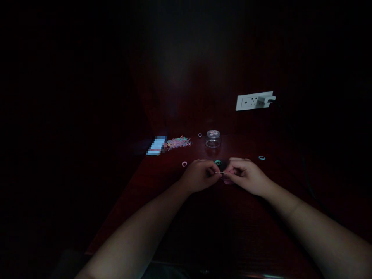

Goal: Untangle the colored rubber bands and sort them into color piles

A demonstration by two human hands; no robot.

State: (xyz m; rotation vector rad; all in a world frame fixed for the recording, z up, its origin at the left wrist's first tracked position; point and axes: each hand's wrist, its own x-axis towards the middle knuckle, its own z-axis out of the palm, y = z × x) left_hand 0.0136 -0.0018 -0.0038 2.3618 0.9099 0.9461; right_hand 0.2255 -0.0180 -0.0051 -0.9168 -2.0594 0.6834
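Observation:
Above the dark red tabletop, my left hand point(202, 176) and my right hand point(248, 176) face each other, both closed in a pinch. A thin pale elastic hair band point(222, 173) runs taut between their fingertips. Just behind the fingers lie green elastic bands point(216, 163). Pink-purple bands point(228, 181) show below my right fingers, partly covered; I cannot tell whether they touch the hand. Left of my left hand rests a single pink band point(183, 164), and a light blue band point(259, 157) lies beyond my right hand.
A clear lidded jar point(213, 144) stands behind my hands. Farther left is a pile of colourful elastic bands point(178, 143), beside a lit phone point(157, 146). One small purple band point(198, 135) lies near the wall. A white socket point(247, 102) holds a plug, with a dark cable at right.

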